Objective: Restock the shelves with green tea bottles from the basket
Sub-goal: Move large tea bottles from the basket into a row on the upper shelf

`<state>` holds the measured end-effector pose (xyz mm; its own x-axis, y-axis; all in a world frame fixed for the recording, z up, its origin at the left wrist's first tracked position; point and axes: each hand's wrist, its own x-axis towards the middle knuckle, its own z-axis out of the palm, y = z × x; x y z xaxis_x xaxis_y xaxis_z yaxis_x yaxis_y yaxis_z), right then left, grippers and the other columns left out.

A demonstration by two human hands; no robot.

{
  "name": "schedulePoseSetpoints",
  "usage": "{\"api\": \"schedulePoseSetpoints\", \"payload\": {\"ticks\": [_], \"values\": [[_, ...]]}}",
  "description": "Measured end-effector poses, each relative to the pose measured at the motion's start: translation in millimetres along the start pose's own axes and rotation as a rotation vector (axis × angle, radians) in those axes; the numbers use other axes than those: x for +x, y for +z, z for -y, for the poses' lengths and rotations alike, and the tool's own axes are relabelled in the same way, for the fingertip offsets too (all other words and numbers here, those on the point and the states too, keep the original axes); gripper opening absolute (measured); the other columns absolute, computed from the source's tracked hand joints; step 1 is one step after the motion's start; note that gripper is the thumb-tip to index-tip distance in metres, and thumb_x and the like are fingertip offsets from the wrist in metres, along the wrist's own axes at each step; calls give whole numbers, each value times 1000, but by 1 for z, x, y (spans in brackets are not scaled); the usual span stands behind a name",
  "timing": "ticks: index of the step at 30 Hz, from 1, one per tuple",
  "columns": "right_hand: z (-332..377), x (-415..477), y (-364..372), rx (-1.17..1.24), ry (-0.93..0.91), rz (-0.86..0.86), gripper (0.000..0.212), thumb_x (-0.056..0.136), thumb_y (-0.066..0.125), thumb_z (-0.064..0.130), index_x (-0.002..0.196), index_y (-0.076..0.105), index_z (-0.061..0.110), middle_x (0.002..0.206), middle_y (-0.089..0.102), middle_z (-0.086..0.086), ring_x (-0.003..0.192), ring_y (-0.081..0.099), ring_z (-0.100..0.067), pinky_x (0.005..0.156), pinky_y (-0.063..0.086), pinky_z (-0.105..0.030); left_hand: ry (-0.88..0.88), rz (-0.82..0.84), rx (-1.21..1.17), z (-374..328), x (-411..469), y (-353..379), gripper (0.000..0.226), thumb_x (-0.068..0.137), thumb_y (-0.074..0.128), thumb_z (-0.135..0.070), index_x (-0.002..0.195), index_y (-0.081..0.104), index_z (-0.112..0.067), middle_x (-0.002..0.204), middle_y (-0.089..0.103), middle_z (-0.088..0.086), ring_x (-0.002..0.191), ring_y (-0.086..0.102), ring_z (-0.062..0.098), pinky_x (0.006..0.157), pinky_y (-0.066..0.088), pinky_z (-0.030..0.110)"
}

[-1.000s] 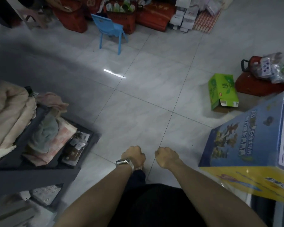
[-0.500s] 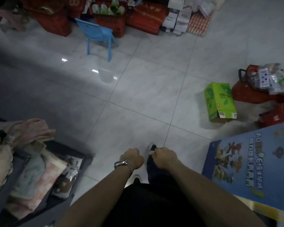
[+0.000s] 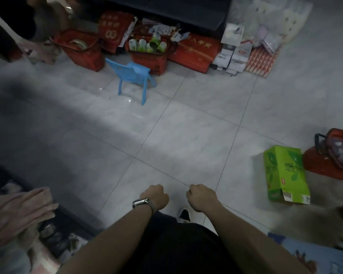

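A red basket stands on the floor at the far side, holding several green tea bottles with green-and-white labels. My left hand, with a watch on the wrist, is curled into a fist and holds nothing. Beside it, my right hand is also a fist with nothing in it. Both hands hang low in front of me, well short of the basket. A dark shelf base runs behind the basket.
A small blue chair stands just in front of the basket. Another red basket sits to its left, red and white boxes to its right. A green carton and a red basket lie at right. A cluttered table is at lower left.
The view has moved forward and tilted up, so the basket, chair and shelf base appear nearer. The table at left and blue box at right slid toward the frame edges. Both hands stay fisted.
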<state>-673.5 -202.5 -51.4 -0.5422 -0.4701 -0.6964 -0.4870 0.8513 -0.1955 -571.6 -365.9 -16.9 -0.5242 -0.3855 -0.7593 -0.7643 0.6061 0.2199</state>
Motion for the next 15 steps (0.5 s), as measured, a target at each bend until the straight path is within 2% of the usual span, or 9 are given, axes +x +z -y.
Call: {"api": "schedulePoseSetpoints", "payload": {"ticks": [2, 4, 8, 10, 13, 15], "values": [[2, 22, -24, -60, 2, 29, 36, 108, 35, 27, 125, 61, 11, 134, 63, -11, 120, 59, -30, 89, 40, -36, 1, -2, 12, -16, 20, -21, 19, 93, 47, -27, 99, 59, -13, 117, 65, 13, 94, 64, 31, 77, 51, 35], [6, 46, -46, -86, 2, 40, 36, 108, 34, 28, 127, 61, 13, 134, 63, -10, 121, 59, -30, 94, 42, -38, 2, -10, 25, -28, 42, -41, 25, 94, 48, -27, 107, 63, -11, 119, 65, 12, 93, 61, 30, 79, 50, 35], [18, 97, -88, -102, 6, 70, 40, 110, 32, 34, 129, 60, 14, 135, 63, -10, 121, 61, -31, 101, 45, -41, -3, -9, 33, -42, 93, -82, 31, 98, 47, -28, 118, 63, -11, 124, 67, 13, 107, 67, 34, 86, 53, 38], [24, 125, -110, -113, 15, 82, 41, 110, 31, 35, 132, 59, 14, 136, 63, -11, 121, 61, -31, 104, 46, -42, -6, 1, 20, -47, 123, -109, 34, 98, 46, -30, 119, 63, -10, 124, 67, 13, 108, 67, 35, 86, 54, 38], [34, 169, -146, -131, 38, 84, 40, 110, 33, 33, 134, 58, 14, 137, 63, -11, 123, 60, -30, 105, 45, -41, 42, 4, 28, -50, 165, -153, 18, 98, 48, -27, 97, 60, -14, 121, 69, 12, 103, 67, 34, 83, 53, 37], [43, 194, -173, -134, 62, 87, 39, 109, 33, 32, 132, 58, 14, 136, 63, -10, 122, 60, -30, 102, 44, -40, 54, 17, 18, -50, 188, -185, 18, 98, 50, -25, 81, 52, -18, 120, 68, 11, 101, 65, 33, 80, 49, 34]]}}
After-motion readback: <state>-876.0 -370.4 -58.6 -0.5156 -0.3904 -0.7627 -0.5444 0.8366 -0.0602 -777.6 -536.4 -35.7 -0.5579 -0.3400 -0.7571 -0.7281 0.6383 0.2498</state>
